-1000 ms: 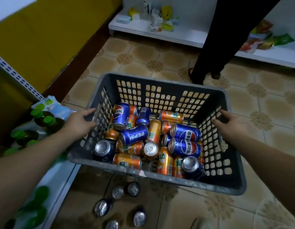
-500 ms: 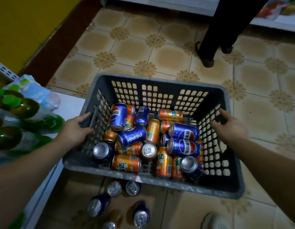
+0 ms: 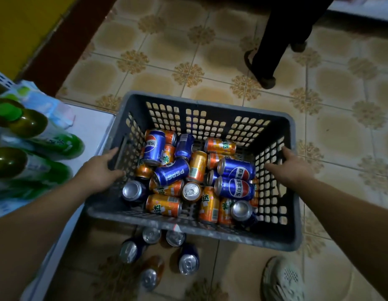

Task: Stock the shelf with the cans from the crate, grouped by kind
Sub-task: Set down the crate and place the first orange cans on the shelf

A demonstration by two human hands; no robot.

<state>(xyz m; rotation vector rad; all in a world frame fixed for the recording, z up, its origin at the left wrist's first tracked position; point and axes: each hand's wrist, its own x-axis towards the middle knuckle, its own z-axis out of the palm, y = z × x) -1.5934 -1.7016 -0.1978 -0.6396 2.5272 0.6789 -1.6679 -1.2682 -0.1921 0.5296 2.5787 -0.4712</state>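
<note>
The shelf [image 3: 91, 127] lies at my left, just beside the crate's left corner, with green bottles [image 3: 26, 124] on it. My left hand [image 3: 97, 172], the nearer one to the shelf, grips the crate [image 3: 188, 230] by its left wall, fingers curled against it. Blue and orange cans [image 3: 171, 173] lie jumbled inside, mostly on their sides. My right hand [image 3: 291, 170] grips the right wall, fingers hooked into the lattice. I judge that every can must travel leftward.

I see the grey lattice crate [image 3: 188, 230] just beside the white shelf [image 3: 91, 127]. Inside, blue cans [image 3: 236, 170] and orange cans [image 3: 163, 205] lie jumbled, mostly on their sides, a few upright. More cans [image 3: 188, 260] sit on the floor by its near rim.
</note>
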